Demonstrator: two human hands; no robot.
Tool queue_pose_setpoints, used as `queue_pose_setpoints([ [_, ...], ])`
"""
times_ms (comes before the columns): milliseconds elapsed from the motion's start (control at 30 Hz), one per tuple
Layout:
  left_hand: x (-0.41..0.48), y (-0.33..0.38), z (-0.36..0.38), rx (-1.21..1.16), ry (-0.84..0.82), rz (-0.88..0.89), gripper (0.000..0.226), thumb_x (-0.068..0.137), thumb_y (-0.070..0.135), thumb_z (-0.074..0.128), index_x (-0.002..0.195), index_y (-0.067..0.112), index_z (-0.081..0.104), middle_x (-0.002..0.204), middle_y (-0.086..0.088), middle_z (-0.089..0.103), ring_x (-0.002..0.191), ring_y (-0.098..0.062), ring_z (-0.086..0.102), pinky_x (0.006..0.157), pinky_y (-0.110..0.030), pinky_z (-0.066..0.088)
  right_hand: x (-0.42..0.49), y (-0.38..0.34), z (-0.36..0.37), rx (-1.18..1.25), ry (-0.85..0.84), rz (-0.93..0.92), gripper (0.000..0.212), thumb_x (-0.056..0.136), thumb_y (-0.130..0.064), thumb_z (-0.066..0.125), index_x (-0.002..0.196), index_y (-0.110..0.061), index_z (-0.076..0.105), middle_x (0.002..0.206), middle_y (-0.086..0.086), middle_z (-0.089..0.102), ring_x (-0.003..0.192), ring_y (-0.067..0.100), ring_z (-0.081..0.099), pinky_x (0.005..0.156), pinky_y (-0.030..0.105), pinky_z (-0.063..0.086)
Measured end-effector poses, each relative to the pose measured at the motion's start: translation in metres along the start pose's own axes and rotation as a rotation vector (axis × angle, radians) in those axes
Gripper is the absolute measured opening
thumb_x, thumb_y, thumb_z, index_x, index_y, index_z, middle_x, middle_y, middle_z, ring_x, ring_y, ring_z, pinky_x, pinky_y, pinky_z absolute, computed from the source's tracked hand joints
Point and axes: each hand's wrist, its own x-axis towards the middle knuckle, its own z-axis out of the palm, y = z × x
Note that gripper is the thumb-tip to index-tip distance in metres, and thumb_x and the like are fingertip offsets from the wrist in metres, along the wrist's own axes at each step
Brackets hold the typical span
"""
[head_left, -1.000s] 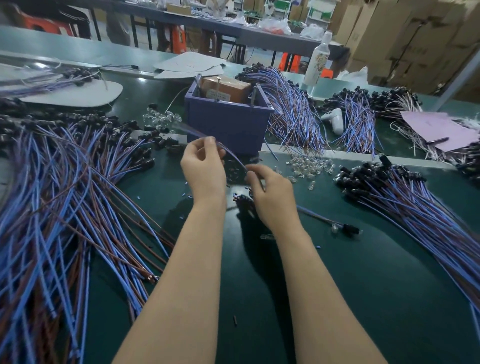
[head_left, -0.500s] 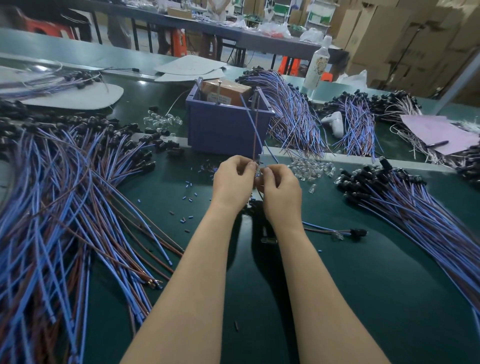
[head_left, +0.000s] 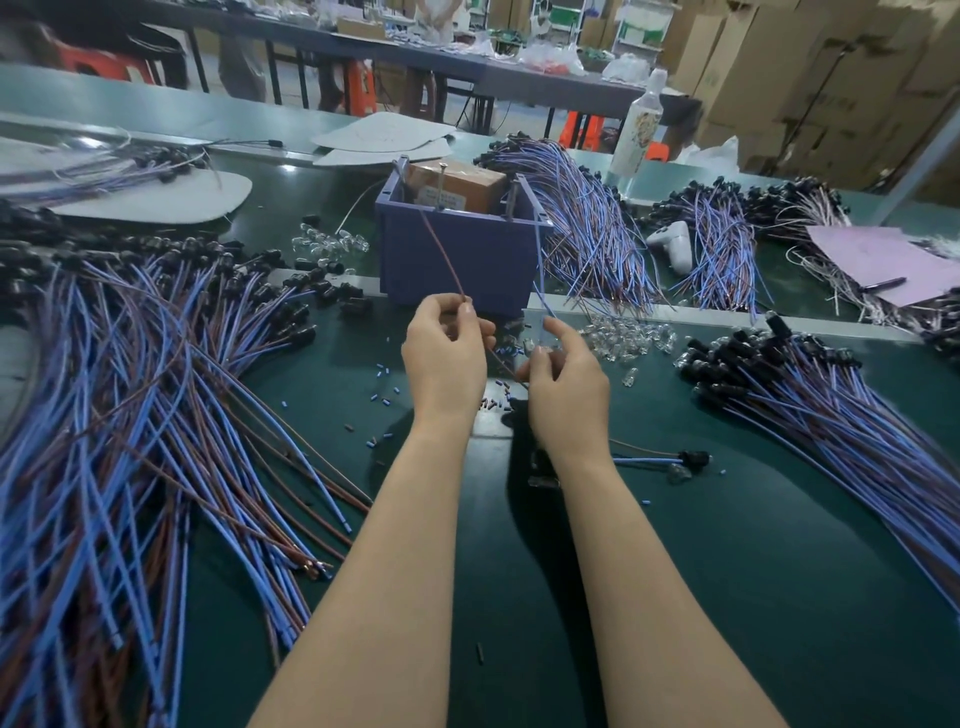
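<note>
Over the green table (head_left: 727, 571), next to a big pile of wires (head_left: 130, 389), the left hand (head_left: 444, 358) pinches a thin brown wire (head_left: 441, 249) between thumb and finger. It is right in front of the purple box (head_left: 493, 260). Just beside it, the right hand (head_left: 566, 384) pinches a blue wire (head_left: 541, 291) with curled fingers. Both wires stick up. Their lower ends are hidden behind the hands, and the tiny part between the hands is too blurry to make out. Half a second ago the hands touched; now they are a little apart.
</note>
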Motion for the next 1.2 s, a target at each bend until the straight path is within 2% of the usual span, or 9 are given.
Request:
queue_pose_setpoints([
  [267, 0.0031, -0.0026, -0.0003, 0.024, -0.031, 0.039, 0.022, 0.097, 0.01, 0.047, 0.117, 0.012, 0.057, 0.07, 0.007, 0.063, 0.064, -0.005, 0.061, 0.063, -0.013, 0.049, 0.0008, -0.0007, 0.0018, -0.005, -0.036, 0.005, 0.035, 0.095, -0.008, 0.047, 0.129, -0.013, 0.054, 0.073, 0.0, 0.065, 0.07, 0.013, 0.058, 0.062, 0.009, 0.037],
  [367, 0.0043, -0.0033, -0.0001, 0.032, -0.034, 0.051, 0.03, 0.096, 0.009, 0.049, 0.125, 0.012, 0.053, 0.071, 0.006, 0.064, 0.065, -0.007, 0.061, 0.067, -0.016, 0.05, 0.0001, -0.0018, 0.0022, -0.003, -0.053, 0.004, 0.035, 0.095, -0.008, 0.047, 0.129, -0.013, 0.055, 0.075, 0.003, 0.066, 0.073, 0.015, 0.059, 0.068, 0.016, 0.038],
  [433, 0.0046, -0.0039, 0.0, 0.027, -0.037, 0.056, 0.033, 0.096, 0.008, 0.049, 0.128, 0.012, 0.051, 0.072, 0.004, 0.065, 0.064, -0.007, 0.061, 0.07, -0.019, 0.051, -0.0001, -0.0017, 0.0022, 0.005, -0.057, 0.006, 0.036, 0.095, -0.007, 0.047, 0.129, -0.014, 0.055, 0.075, 0.003, 0.066, 0.073, 0.014, 0.059, 0.067, 0.016, 0.036],
  [533, 0.0051, -0.0044, -0.0005, 0.043, -0.039, 0.06, 0.034, 0.096, 0.008, 0.048, 0.129, 0.013, 0.051, 0.074, 0.003, 0.065, 0.065, -0.006, 0.061, 0.069, -0.017, 0.051, 0.0, -0.0013, 0.0011, 0.017, -0.063, 0.009, 0.036, 0.095, -0.008, 0.047, 0.13, -0.015, 0.054, 0.075, 0.002, 0.066, 0.07, 0.011, 0.058, 0.063, 0.012, 0.035],
  [600, 0.0052, -0.0046, -0.0006, 0.045, -0.038, 0.056, 0.034, 0.096, 0.007, 0.048, 0.129, 0.012, 0.051, 0.074, 0.004, 0.065, 0.065, -0.005, 0.061, 0.069, -0.016, 0.051, 0.0001, -0.0008, 0.0004, 0.03, -0.068, 0.013, 0.038, 0.095, -0.008, 0.047, 0.131, -0.016, 0.051, 0.074, 0.001, 0.065, 0.067, 0.007, 0.057, 0.058, 0.006, 0.036],
  [700, 0.0043, -0.0047, -0.0005, 0.049, -0.027, 0.056, 0.033, 0.096, 0.007, 0.048, 0.129, 0.012, 0.052, 0.073, 0.004, 0.065, 0.065, -0.006, 0.061, 0.071, -0.02, 0.051, 0.0003, -0.0002, 0.0006, 0.059, -0.064, 0.024, 0.039, 0.096, -0.008, 0.046, 0.133, -0.017, 0.049, 0.073, 0.0, 0.064, 0.064, 0.001, 0.056, 0.055, 0.0, 0.037],
  [967, 0.0052, -0.0052, -0.0012, 0.052, -0.019, 0.064, 0.033, 0.096, 0.008, 0.048, 0.129, 0.012, 0.052, 0.073, 0.005, 0.065, 0.065, -0.006, 0.062, 0.076, -0.025, 0.053, 0.001, -0.0008, 0.0018, 0.067, -0.088, 0.038, 0.039, 0.095, -0.007, 0.046, 0.132, -0.019, 0.051, 0.07, -0.003, 0.063, 0.063, 0.002, 0.057, 0.053, 0.001, 0.038],
  [1200, 0.0069, -0.0064, -0.0022, 0.05, -0.047, 0.057, 0.033, 0.096, 0.008, 0.047, 0.129, 0.014, 0.053, 0.075, 0.005, 0.065, 0.064, -0.002, 0.061, 0.07, -0.015, 0.05, 0.0006, 0.0006, 0.0026, 0.055, -0.085, 0.034, 0.037, 0.095, -0.009, 0.046, 0.129, -0.021, 0.054, 0.067, -0.007, 0.061, 0.06, 0.004, 0.055, 0.058, 0.006, 0.039],
])
